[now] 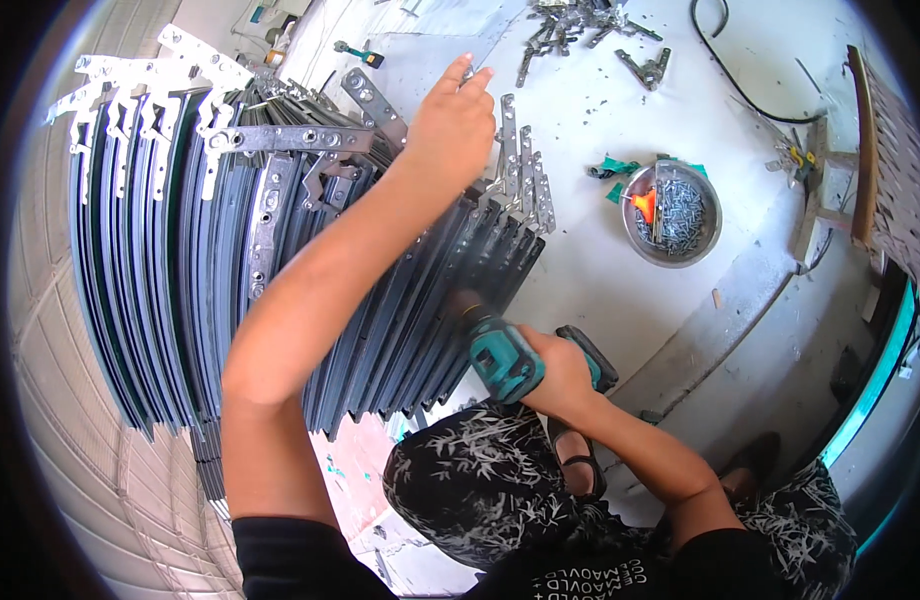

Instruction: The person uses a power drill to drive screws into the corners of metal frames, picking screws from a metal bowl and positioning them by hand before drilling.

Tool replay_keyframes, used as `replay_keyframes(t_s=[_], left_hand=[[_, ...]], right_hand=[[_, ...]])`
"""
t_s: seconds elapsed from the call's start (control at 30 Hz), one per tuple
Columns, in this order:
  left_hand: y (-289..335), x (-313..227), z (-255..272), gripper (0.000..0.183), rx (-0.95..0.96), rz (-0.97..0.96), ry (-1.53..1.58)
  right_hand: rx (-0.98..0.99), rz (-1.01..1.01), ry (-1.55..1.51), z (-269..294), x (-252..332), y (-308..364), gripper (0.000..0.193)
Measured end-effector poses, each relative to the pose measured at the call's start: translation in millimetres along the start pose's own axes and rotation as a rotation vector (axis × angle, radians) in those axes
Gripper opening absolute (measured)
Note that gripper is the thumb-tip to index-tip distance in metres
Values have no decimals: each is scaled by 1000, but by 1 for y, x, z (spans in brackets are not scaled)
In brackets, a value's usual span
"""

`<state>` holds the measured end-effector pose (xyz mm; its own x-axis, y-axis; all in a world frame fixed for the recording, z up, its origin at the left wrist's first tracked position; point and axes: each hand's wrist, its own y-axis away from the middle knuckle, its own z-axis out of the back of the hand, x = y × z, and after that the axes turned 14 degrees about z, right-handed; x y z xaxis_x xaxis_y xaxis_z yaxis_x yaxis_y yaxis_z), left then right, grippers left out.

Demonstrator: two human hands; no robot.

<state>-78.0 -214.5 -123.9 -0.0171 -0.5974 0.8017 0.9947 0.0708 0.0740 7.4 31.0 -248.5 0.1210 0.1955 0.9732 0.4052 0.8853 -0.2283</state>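
Note:
A teal and black cordless drill (507, 362) is gripped in my right hand (558, 372), its blurred front end directed at the row of profiles. Long dark grey metal profiles (325, 345) stand packed side by side, many with silver slotted metal hinge arms (290, 139) at their far ends. My left hand (448, 125) reaches across above them, fingers closed at the tips around a small metallic bit too small to name. More upright hinge arms (525, 165) stand just right of that hand.
A round metal bowl (718, 215) of screws, with an orange-red object in it, sits to the right. Loose hinge pieces (565, 30) lie at the far side. A black cable (745, 95) curves at far right, near a brown-edged perforated panel (862, 150). My legs are below.

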Motion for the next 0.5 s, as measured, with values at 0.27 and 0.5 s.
replay_keyframes(t_s=[0.27,0.5], left_hand=[[37,23,35,24,48,76,18],[19,-20,38,20,123,303,62]], right_hand=[[25,-30,79,18,-13,26,34],[-35,-129,81,26,-35,39,33]])
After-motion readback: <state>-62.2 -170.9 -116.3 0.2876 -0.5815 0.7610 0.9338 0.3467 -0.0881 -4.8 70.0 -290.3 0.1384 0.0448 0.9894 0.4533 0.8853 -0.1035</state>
